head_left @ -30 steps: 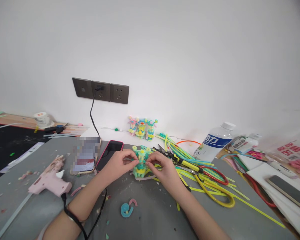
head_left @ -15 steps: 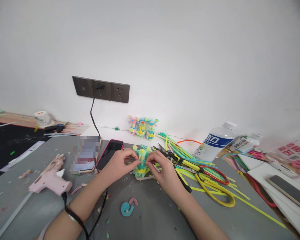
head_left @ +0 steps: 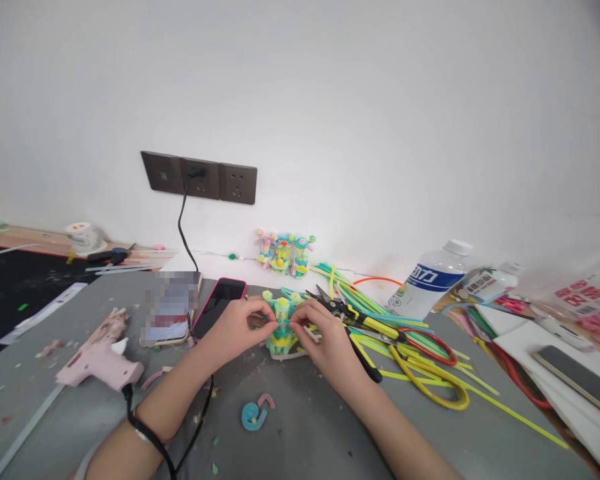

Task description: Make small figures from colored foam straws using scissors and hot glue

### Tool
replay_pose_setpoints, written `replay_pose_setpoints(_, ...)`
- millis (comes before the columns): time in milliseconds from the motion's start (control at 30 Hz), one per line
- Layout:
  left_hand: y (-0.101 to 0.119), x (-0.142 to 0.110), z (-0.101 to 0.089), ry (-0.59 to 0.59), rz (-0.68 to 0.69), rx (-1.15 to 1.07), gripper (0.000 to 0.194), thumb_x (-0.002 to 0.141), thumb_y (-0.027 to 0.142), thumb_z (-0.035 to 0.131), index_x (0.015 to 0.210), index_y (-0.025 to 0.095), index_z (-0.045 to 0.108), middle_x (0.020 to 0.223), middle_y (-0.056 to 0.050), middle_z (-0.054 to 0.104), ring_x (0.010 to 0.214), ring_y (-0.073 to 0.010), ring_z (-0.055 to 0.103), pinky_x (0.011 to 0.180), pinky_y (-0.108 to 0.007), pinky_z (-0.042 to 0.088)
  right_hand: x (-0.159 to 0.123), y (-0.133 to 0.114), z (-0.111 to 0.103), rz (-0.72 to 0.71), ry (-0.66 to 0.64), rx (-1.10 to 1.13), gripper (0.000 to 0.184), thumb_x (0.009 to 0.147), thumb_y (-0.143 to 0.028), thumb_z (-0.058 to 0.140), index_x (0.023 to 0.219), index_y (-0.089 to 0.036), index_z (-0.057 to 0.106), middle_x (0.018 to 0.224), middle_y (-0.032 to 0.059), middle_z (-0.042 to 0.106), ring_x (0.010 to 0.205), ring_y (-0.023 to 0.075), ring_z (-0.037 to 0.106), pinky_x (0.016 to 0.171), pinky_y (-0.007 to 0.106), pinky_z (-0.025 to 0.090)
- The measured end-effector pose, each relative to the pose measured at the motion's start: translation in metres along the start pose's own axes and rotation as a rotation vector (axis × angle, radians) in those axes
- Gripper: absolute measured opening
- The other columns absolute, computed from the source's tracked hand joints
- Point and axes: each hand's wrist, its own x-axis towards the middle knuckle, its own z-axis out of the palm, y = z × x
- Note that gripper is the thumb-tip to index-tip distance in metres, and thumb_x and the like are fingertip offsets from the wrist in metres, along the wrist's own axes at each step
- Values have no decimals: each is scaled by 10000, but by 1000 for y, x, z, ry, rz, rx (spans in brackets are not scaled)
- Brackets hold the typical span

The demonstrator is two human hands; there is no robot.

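Note:
A small green and yellow pipe-cleaner figure [head_left: 281, 341] stands upright on the grey table mat. From its left side, my left hand [head_left: 243, 327] pinches it between thumb and fingertips. My right hand [head_left: 320, 331] pinches at its opposite side, fingers closed against the middle. Both sets of fingertips partly cover the figure's body. Close behind my right hand lie black and yellow pliers [head_left: 360, 319]. A curled blue strip [head_left: 253, 417] with a pink bit rests on the mat in front of the hands.
Three finished-looking figures [head_left: 283, 255] stand by the wall. A pink glue gun [head_left: 100, 363] and two phones [head_left: 221, 303] lie left. Right are green and yellow pipe cleaners [head_left: 365, 297], scissors [head_left: 430, 380] and a water bottle [head_left: 433, 280]. A black cable [head_left: 181, 220] hangs from the socket.
The view has shifted slightly. Both hands keep nearly the same pinch on the figure, which stays in place.

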Motion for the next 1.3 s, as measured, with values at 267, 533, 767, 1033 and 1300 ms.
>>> replay_pose_setpoints(267, 4, 0, -1, -7, -24, 16, 86, 810, 212, 621, 739, 178, 654, 782, -15, 655, 694, -139, 618, 622, -217, 503, -1, -1, 0, -39, 12, -37, 140, 924, -134, 518, 816, -219, 541, 844, 50, 550, 763, 189, 546, 679, 279, 436)
replay_pose_setpoints(533, 5, -1, -1, 16, 9, 111, 97, 825, 224, 596, 744, 183, 629, 759, 0, 652, 660, -125, 585, 607, -215, 462, -1, -2, 0, -65, 29, -51, 159, 903, -69, 524, 818, -204, 529, 835, 38, 542, 756, 172, 536, 674, 261, 423)
replay_pose_setpoints(767, 9, -2, 0, 43, 15, 105, 91, 804, 198, 599, 717, 185, 623, 741, 6, 658, 668, -128, 585, 626, -220, 464, -2, -1, 2, -52, 49, -47, 172, 892, -58, 532, 803, -204, 517, 822, 28, 536, 750, 166, 530, 671, 256, 425)
replay_pose_setpoints(1033, 11, -2, 1, 55, 20, 116, 91, 796, 183, 602, 708, 189, 624, 745, 8, 671, 704, -135, 596, 658, -222, 465, -3, -2, 2, -63, 54, -55, 179, 890, -44, 537, 811, -204, 521, 836, 26, 539, 765, 159, 535, 681, 251, 424)
replay_pose_setpoints(1300, 11, -3, 2, 64, 30, 117, 91, 791, 159, 599, 709, 186, 627, 739, 11, 673, 706, -135, 606, 660, -221, 463, -4, -4, 2, -62, 70, -54, 188, 878, -36, 544, 808, -209, 519, 840, 25, 547, 774, 161, 544, 690, 253, 432)
